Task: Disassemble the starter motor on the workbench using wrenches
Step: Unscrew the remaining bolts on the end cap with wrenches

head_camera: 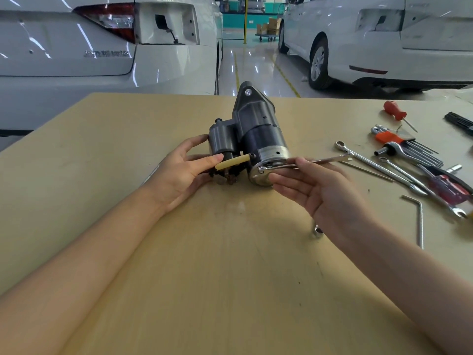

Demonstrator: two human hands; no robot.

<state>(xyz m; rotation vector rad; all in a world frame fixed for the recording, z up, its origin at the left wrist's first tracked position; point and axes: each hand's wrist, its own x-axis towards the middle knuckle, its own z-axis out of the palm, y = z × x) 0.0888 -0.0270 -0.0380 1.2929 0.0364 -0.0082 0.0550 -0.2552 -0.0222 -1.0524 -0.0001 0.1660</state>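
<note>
The dark grey starter motor (256,131) lies on the workbench (230,252), its shiny end cap toward me. My left hand (184,172) grips the solenoid side of the motor, thumb along a yellowish sleeve (233,161). A slim silver wrench (320,160) sits with its ring end on a bolt at the end cap. My right hand (320,190) pinches the wrench shaft under the thumb, the other fingers stretched out below it.
Several wrenches (378,167), a hex key set (407,147), an orange screwdriver (396,114), a red-handled tool (445,185) and a bent hex key (419,221) lie at the right. A small socket (318,230) lies under my right wrist. White cars stand beyond the bench.
</note>
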